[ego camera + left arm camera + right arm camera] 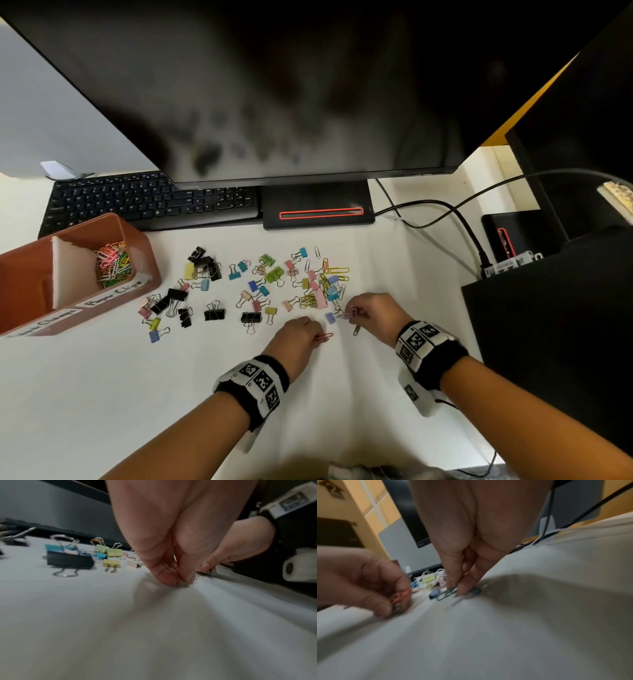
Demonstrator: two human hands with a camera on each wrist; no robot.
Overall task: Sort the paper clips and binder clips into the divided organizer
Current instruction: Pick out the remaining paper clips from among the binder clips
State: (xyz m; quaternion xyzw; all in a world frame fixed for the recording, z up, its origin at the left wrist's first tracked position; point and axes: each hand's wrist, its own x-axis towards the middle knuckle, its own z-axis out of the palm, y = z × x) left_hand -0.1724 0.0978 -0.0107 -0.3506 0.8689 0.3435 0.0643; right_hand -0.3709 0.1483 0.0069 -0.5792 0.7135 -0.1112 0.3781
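My left hand [295, 337] pinches red paper clips [323, 337] on tabletop [137, 394]; count blurred. Right hand [371, 313] fingers [453, 580] pinch green paper clip [446, 593], motion-smeared. Organizer [113, 301] partly cut off.

White desk [102, 394]; dark monitor [274, 85]; black keyboard [137, 202]; yellow wall [368, 507].

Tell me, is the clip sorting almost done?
Not yet. Done: a colourful heap of paper clips already sits in one compartment of the brown organizer. In hand: the left hand pinches a pink paper clip, and the right hand is picking up more. Left: many binder clips and paper clips remain scattered on the desk.
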